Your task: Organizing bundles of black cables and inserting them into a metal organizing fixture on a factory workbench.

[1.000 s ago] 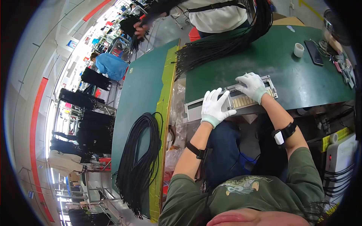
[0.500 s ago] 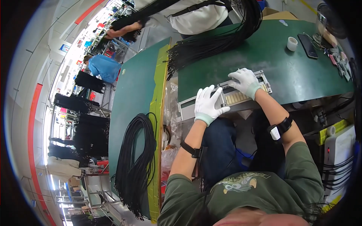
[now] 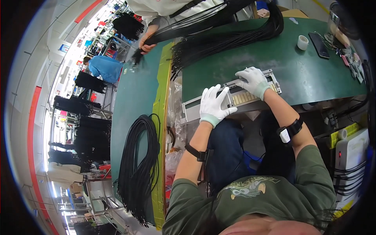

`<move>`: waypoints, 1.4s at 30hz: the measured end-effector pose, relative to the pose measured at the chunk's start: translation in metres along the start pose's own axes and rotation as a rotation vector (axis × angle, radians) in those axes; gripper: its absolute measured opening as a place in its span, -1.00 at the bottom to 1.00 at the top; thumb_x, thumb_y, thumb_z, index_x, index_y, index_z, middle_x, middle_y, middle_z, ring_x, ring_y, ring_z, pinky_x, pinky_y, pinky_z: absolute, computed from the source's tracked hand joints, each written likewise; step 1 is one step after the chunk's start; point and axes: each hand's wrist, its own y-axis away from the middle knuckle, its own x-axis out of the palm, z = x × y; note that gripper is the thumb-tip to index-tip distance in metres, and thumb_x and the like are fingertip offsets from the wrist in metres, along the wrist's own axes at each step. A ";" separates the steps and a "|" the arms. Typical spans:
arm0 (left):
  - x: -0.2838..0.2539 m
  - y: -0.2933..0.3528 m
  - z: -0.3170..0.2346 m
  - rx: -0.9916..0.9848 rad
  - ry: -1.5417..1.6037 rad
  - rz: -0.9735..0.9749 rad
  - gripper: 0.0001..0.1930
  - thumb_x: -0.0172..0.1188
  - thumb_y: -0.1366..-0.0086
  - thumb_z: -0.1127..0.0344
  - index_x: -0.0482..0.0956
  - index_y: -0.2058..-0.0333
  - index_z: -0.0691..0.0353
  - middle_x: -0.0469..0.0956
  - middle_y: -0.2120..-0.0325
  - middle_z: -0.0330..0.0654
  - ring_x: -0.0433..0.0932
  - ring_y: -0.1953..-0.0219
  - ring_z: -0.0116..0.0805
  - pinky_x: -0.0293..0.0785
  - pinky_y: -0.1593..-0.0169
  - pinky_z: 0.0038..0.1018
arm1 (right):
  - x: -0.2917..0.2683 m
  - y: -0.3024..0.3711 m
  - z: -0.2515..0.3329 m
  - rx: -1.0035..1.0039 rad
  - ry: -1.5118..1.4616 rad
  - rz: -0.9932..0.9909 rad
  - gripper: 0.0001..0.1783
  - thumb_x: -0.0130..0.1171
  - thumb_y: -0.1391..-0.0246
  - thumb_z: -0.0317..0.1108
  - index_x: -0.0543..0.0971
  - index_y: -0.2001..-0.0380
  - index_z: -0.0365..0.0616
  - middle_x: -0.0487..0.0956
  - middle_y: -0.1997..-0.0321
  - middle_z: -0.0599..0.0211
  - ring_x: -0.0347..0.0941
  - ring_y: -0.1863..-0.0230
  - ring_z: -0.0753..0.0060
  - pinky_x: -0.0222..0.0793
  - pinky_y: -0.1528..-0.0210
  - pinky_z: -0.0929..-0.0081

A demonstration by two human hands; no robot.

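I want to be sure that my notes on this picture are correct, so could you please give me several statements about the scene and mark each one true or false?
1. The left hand and the right hand, both in white gloves, are at the grey metal fixture. True.
2. The left hand is closed into a fist. False: its fingers are spread.
3. A looped black cable bundle lies at the person's left. True.
4. A dark phone and a white roll are on the green table. True.
5. The roll is to the right of the phone. False: it is to the left.
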 end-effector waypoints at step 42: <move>0.001 -0.003 0.000 0.070 -0.055 -0.060 -0.12 0.32 0.04 -0.36 0.52 -0.14 0.15 0.44 -0.11 0.06 0.38 -0.10 0.08 0.29 -0.22 -0.12 | 0.000 -0.002 0.002 0.024 0.017 0.030 -0.59 0.23 -0.03 0.07 0.67 0.16 0.07 0.64 0.27 0.33 0.51 0.03 0.18 0.36 -0.10 0.22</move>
